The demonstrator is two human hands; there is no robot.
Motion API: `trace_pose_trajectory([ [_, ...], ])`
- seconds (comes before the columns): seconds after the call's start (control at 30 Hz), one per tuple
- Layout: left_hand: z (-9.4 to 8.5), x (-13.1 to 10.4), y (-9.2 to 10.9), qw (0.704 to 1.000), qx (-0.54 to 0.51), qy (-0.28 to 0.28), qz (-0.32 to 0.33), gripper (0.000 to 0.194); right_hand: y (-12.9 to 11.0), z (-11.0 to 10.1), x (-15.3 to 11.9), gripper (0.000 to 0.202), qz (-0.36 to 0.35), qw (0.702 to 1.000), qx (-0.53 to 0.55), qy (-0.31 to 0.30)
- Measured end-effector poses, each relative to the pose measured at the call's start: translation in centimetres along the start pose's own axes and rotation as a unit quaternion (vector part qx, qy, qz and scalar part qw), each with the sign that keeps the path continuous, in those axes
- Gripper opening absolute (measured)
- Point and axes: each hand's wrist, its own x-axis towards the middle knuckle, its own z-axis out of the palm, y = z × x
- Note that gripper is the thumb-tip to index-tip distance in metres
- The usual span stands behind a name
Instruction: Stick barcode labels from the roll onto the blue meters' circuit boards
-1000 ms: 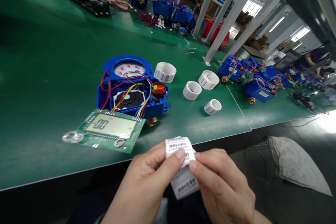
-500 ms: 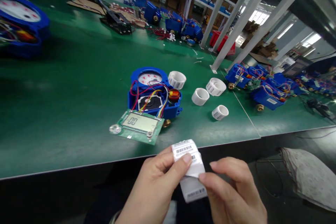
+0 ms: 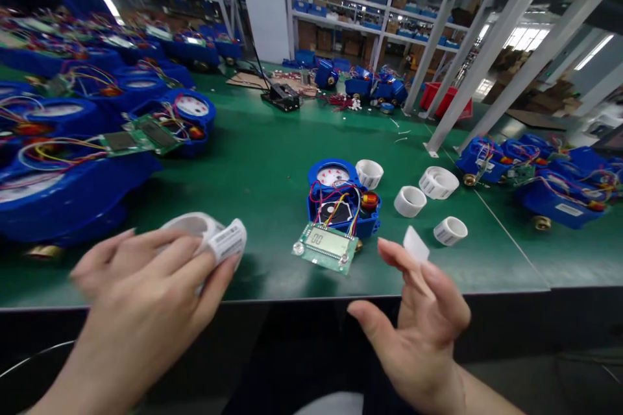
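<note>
My left hand (image 3: 150, 292) is wrapped round a white roll of barcode labels (image 3: 230, 241) above the table's front edge at the left. At the right, my right hand (image 3: 413, 324) has its thumb spread, and a small white label (image 3: 416, 245) is held between its other fingers. Between the hands sits a blue meter (image 3: 366, 225) with its round dial, wires and an orange-red part. Its green circuit board (image 3: 327, 248) with a display lies in front. White label rolls (image 3: 409, 201) stand just right of the meter.
Many blue meters (image 3: 87, 188) with wires and boards crowd the left side. More meters (image 3: 559, 198) stand at the right. A black stand (image 3: 281, 98), red wires and a red crate (image 3: 446, 101) are at the back. Slanted metal posts (image 3: 491, 52) rise at the right.
The view has swung left. My hands have moved apart: the left carries the label roll to the left, and the right has a separate white label between its fingers.
</note>
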Motion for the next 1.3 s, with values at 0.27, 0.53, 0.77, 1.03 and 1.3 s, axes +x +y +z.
trace_pose_trajectory([
  [0.27, 2.7, 5.7, -2.2, 0.888, 0.404, -0.052, 0.214, 0.018, 0.6, 3.4, 0.0, 0.084, 0.072, 0.997, 0.038, 0.001],
  [0.53, 2.8, 6.6, -2.8, 0.882, 0.392, -0.076, 0.251, 0.039, 1.2, 3.7, 0.5, 0.088, 0.008, 1.000, 0.019, 0.001],
  [0.77, 2.6, 7.1, -4.2, 0.908, 0.309, -0.018, 0.284, 0.067, 1.1, 3.0, 0.6, 0.087, 0.084, 0.995, 0.056, -0.015],
  [1.03, 4.7, 2.9, 2.8, 0.963, 0.074, 0.109, 0.235, 0.028, -0.8, 2.2, 6.3, 0.057, 0.428, 0.859, 0.279, 0.043],
  [1.3, 7.7, 6.2, 7.8, 0.936, 0.081, 0.025, 0.343, 0.067, -0.6, 2.0, 8.3, 0.038, 0.504, 0.733, 0.445, 0.104],
])
